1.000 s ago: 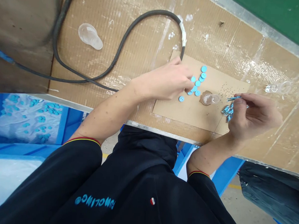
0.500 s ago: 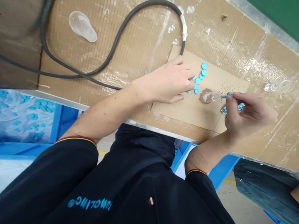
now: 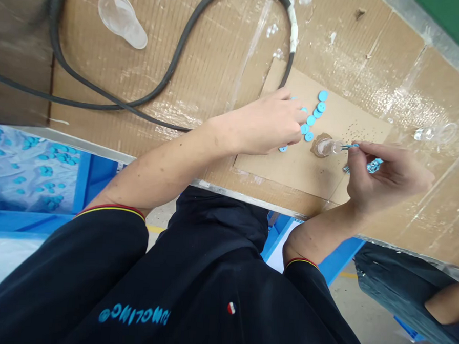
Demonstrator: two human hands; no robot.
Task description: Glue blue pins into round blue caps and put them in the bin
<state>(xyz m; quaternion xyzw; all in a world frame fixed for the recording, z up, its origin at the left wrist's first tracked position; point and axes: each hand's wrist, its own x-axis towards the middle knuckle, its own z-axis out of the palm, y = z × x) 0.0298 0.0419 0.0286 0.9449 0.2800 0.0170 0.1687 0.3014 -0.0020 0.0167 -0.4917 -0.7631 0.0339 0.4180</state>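
Note:
My left hand (image 3: 268, 124) rests on a cardboard sheet (image 3: 302, 168), its fingers curled over a cluster of small blue round discs (image 3: 316, 107). I cannot see whether it holds one. My right hand (image 3: 383, 175) pinches a thin blue pin (image 3: 348, 146), whose tip points at a small clear cup (image 3: 325, 146) standing on the sheet. More blue pins (image 3: 370, 168) lie under my right fingers.
A black hose (image 3: 173, 71) loops over the cardboard-covered bench. A clear plastic piece (image 3: 122, 18) lies at the back left and another (image 3: 435, 134) at the right. A blue bin with blue discs (image 3: 29, 172) sits low at the left. Another person's arm and jeans (image 3: 411, 299) show bottom right.
My right hand has carried the blue pin leftward to the clear cup. My left hand has closed over the discs and shifted slightly. The view has shifted.

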